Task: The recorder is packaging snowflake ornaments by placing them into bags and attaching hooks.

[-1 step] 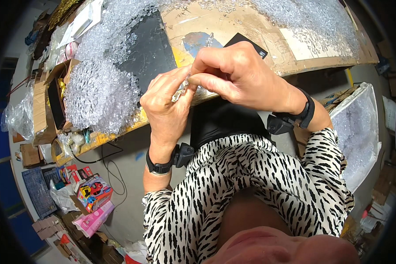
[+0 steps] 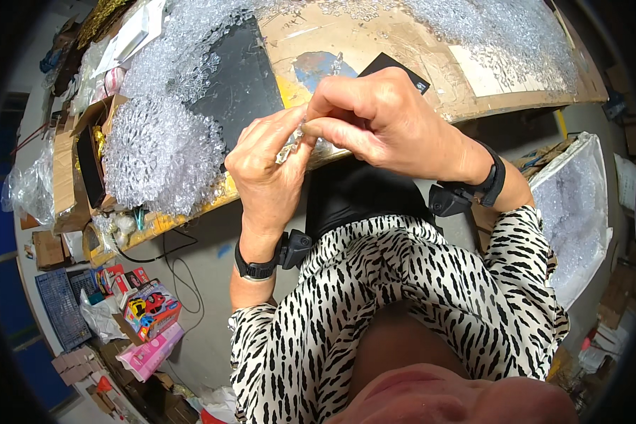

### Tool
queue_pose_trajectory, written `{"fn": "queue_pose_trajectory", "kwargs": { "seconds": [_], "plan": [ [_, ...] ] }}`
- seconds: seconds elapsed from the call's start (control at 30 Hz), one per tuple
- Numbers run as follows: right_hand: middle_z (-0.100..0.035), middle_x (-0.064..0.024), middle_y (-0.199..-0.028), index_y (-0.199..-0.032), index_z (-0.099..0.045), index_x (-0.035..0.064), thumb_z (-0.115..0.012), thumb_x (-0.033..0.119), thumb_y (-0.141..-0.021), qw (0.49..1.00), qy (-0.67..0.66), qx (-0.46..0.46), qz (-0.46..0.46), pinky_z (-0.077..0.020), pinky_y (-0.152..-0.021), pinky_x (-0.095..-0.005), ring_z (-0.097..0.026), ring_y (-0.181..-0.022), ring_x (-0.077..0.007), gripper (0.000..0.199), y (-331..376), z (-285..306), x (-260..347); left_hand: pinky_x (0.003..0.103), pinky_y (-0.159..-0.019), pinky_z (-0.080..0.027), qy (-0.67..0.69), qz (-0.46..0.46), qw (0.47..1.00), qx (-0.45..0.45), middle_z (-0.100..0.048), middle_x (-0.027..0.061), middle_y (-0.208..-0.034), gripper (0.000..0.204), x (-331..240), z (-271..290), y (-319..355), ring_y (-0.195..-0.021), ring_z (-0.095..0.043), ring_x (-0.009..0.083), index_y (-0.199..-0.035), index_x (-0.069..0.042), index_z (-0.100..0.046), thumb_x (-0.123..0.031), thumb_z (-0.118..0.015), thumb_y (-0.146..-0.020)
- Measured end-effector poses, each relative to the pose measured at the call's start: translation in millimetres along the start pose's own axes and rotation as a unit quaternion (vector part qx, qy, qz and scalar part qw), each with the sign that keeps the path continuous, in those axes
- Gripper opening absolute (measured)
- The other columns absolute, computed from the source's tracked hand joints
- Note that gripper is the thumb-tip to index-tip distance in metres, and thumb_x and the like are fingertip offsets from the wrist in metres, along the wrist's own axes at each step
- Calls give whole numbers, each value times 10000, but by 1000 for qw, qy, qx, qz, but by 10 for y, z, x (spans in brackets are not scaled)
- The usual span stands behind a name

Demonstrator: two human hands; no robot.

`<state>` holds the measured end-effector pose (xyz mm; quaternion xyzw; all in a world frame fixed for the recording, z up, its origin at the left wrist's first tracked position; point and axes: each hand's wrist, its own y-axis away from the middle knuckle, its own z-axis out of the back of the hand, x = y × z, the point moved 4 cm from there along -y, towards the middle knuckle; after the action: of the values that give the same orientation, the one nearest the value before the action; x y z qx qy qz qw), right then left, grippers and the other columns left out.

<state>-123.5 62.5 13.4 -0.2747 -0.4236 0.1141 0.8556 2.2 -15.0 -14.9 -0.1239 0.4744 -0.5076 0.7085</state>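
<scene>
My left hand and my right hand meet at the fingertips over the table's near edge. Between them sit small clear plastic pieces, partly hidden by the fingers. The left fingers are curled around these pieces, while the right thumb and forefinger pinch together at their upper end. Whether the pieces are linked cannot be made out. Left of my hands lies a big heap of clear faceted plastic pieces, some in flower-like patterns. A black mat lies just beyond the left hand.
The worn wooden table carries another clear heap at far right. A black card lies behind my right hand. An open cardboard box stands at left. A white sack of clear pieces is on the right; toy boxes sit lower left.
</scene>
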Motion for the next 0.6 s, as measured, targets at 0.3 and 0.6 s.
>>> {"fn": "queue_pose_trajectory", "kwargs": {
  "seconds": [0.3, 0.6],
  "plan": [
    [-533, -32, -537, -899, -559, 6, -634, 55, -822, 1000, -18, -10, 1, -380, -401, -216, -504, -407, -99, 118, 2, 1, 22, 327, -715, -490, -7, 3, 1000, 5, -669, 122, -877, 279, 14, -32, 11, -787, -637, 273, -907, -20, -661, -4, -721, -635],
    [-498, -56, -521, -848, -563, 37, -637, 61, -794, 1000, 10, -10, 15, -381, -418, -268, -518, -442, -162, 95, -3, -59, 32, 328, -704, -485, -15, 22, 1000, 12, -666, 121, -862, 258, -26, -23, -9, -774, -633, 275, -872, -14, -654, 0, -703, -619]
  ]
}}
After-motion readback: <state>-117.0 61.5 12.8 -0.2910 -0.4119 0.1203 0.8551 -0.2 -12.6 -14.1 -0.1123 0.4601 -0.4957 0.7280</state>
